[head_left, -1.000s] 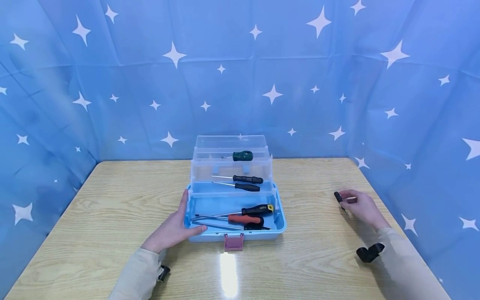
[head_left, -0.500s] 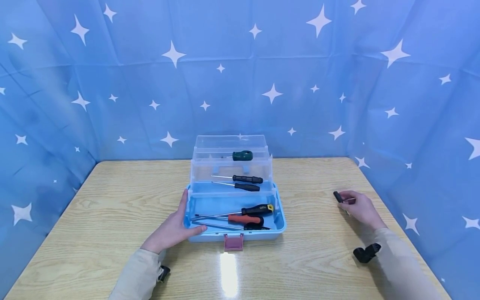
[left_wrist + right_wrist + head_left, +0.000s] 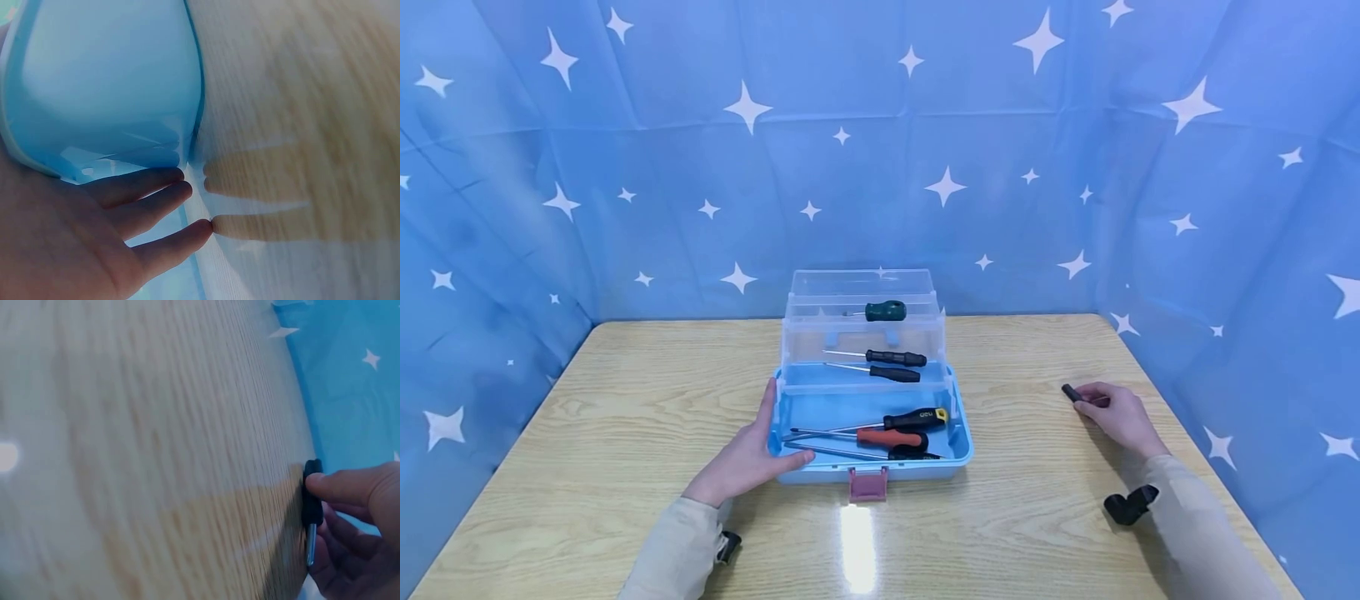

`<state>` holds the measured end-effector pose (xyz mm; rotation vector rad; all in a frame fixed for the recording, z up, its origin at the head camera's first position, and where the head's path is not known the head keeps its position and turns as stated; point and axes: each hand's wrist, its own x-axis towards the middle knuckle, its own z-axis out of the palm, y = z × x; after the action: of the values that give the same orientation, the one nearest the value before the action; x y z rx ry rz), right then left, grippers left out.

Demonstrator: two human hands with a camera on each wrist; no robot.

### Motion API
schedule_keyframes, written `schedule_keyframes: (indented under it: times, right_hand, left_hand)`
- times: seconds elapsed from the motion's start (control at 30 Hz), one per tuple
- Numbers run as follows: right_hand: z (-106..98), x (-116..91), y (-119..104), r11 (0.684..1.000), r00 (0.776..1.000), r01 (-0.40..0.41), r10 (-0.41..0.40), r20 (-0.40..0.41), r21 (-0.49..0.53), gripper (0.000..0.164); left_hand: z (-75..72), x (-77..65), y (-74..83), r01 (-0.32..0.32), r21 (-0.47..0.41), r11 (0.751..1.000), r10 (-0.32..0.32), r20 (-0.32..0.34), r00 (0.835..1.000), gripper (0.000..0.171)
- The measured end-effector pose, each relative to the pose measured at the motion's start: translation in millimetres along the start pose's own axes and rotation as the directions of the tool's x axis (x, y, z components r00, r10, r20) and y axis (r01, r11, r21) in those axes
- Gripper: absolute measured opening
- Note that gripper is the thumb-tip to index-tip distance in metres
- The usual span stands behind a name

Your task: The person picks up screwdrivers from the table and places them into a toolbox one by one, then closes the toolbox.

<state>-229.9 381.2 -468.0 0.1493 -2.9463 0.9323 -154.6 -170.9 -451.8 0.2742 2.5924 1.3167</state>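
My right hand (image 3: 1116, 415) pinches a short screwdriver (image 3: 312, 506) by its black handle, low over the right side of the table, its metal shaft pointing back toward the palm. My left hand (image 3: 741, 462) rests against the left side of a light blue toolbox (image 3: 964, 463), the thumb over its front rim. In the left wrist view the other fingers (image 3: 172, 247) lie nearly straight along the box wall. Inside the box lie a red-handled screwdriver (image 3: 891, 438), a black-and-yellow one (image 3: 913, 418) and a black one partly hidden by the front rim.
Clear trays (image 3: 861, 283) stand raised at the back of the toolbox. They bear a green screwdriver (image 3: 885, 311) and two black ones, the upper (image 3: 896, 358) and the lower (image 3: 895, 375). A pink latch (image 3: 868, 485) hangs at the front. A starry blue curtain surrounds the wooden table (image 3: 647, 400).
My right hand has shifted slightly to the left with the screwdriver, whose shaft no longer shows in the head view. The left hand and the toolbox have kept their places.
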Motion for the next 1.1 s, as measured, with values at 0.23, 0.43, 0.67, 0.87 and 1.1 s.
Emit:
schedule_keyframes:
  times: [0.23,0.43,0.67,0.87,1.1]
  right_hand:
    - [2.6,0.9,-1.3,1.0,0.999,0.029,-0.029,0.014,0.001,0.024]
    - [3.5,2.5,-10.1,0.998,0.998,0.058,-0.058,0.018,0.006,0.024]
    - [2.4,5.2,-23.2,0.995,0.995,0.094,-0.095,0.01,0.011,0.022]
    - [0.2,7.9,-36.5,0.996,0.997,0.072,-0.074,0.027,0.051,0.024]
    - [1.5,10.4,-52.3,0.99,0.994,0.103,-0.107,0.031,0.098,0.023]
  left_hand:
    - [-0.9,-0.4,0.4,0.009,0.016,1.0,-0.009,-0.001,1.0,0.118]
    - [-0.8,0.1,-0.3,0.01,0.012,1.0,-0.01,-0.007,1.0,0.118]
    - [1.3,-1.2,-0.4,0.021,0.004,1.0,-0.021,-0.007,1.0,0.118]
    - [1.0,-2.2,1.1,0.018,0.004,1.0,-0.018,-0.012,1.0,0.118]
    - [0.7,-2.4,2.8,0.02,-0.006,1.0,-0.02,-0.009,1.0,0.118]
